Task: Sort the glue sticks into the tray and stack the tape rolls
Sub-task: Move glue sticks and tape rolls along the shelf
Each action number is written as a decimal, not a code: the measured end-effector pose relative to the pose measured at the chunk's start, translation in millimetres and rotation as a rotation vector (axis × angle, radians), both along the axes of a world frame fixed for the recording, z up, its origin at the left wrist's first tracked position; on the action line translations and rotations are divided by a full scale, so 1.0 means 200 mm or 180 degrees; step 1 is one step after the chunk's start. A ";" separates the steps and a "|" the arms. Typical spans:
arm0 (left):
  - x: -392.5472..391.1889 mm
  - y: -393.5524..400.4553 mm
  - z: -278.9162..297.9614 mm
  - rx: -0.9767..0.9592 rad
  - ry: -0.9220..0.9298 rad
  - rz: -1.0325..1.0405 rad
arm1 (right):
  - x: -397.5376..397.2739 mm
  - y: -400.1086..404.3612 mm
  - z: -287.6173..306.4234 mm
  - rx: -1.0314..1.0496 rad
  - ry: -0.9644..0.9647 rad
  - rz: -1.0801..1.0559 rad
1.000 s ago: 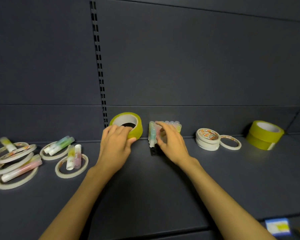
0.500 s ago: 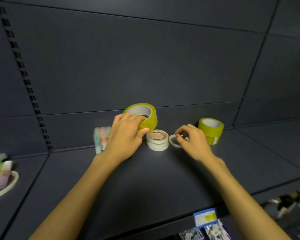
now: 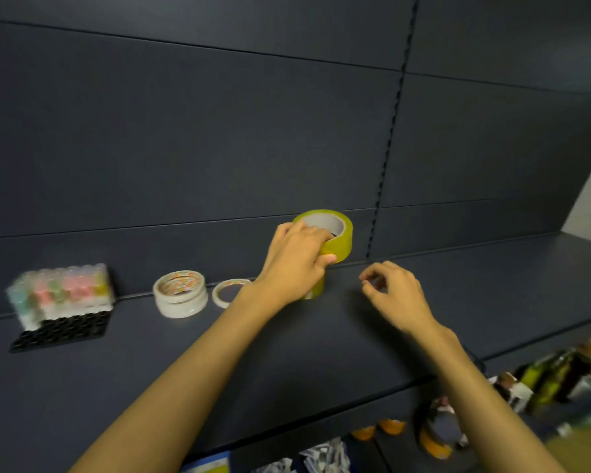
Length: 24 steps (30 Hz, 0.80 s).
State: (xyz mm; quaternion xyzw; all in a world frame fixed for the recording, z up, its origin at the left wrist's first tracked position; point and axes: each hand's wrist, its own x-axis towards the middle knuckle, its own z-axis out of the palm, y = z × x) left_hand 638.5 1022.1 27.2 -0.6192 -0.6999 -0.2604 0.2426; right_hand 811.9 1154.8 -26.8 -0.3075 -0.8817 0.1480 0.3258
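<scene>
My left hand (image 3: 294,264) grips a yellow tape roll (image 3: 338,238) by its rim, fingers inside the core and thumb on the outer wall. It sits directly over a second yellow roll (image 3: 316,290), which my hand mostly hides; whether they touch I cannot tell. My right hand (image 3: 391,291) hovers just right of them, fingers loosely curled and holding nothing. To the left stands a stack of white tape rolls (image 3: 180,295), with a thin white tape ring (image 3: 226,292) lying flat beside it. Pastel glue sticks (image 3: 60,290) stand in a black tray (image 3: 62,331) at far left.
All of this sits on a dark grey shelf (image 3: 321,343) with a panelled back wall close behind. The shelf's front edge runs below my forearms. A lower shelf at bottom right holds blurred bottles (image 3: 553,377) and other goods.
My left hand carried the yellow roll right, past the white rolls, to above the other yellow roll. My right hand left the thin white ring and moved right. The view swung right.
</scene>
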 end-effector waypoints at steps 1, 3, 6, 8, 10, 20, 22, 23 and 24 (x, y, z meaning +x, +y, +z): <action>0.05 0.09 -0.01 -0.0108 0.0015 0.0008 | 0.05 0.05 0.00 -0.0024 -0.0052 -0.0034; 0.11 0.25 -0.06 -0.0372 0.0077 0.0064 | 0.12 0.13 -0.01 -0.0094 -0.0166 -0.0075; 0.16 0.44 -0.14 -0.0810 0.0304 0.0265 | 0.22 0.22 -0.02 -0.0133 -0.0248 -0.0133; 0.17 0.52 -0.19 -0.1112 0.0451 0.0423 | 0.27 0.26 -0.03 -0.0152 -0.0278 -0.0177; 0.18 0.59 -0.24 -0.1329 0.0558 0.0556 | 0.31 0.28 -0.04 -0.0159 -0.0334 -0.0220; 0.12 0.72 -0.40 -0.1839 0.1108 0.0974 | 0.33 0.27 -0.08 -0.0227 -0.0574 -0.0139; 0.11 0.73 -0.41 -0.1773 0.1043 0.0970 | 0.31 0.26 -0.09 -0.0225 -0.0596 -0.0097; 0.11 0.72 -0.40 -0.1697 0.0977 0.0928 | 0.30 0.25 -0.09 -0.0211 -0.0605 -0.0068; 0.10 0.70 -0.39 -0.1582 0.0871 0.0853 | 0.28 0.25 -0.09 -0.0197 -0.0591 -0.0036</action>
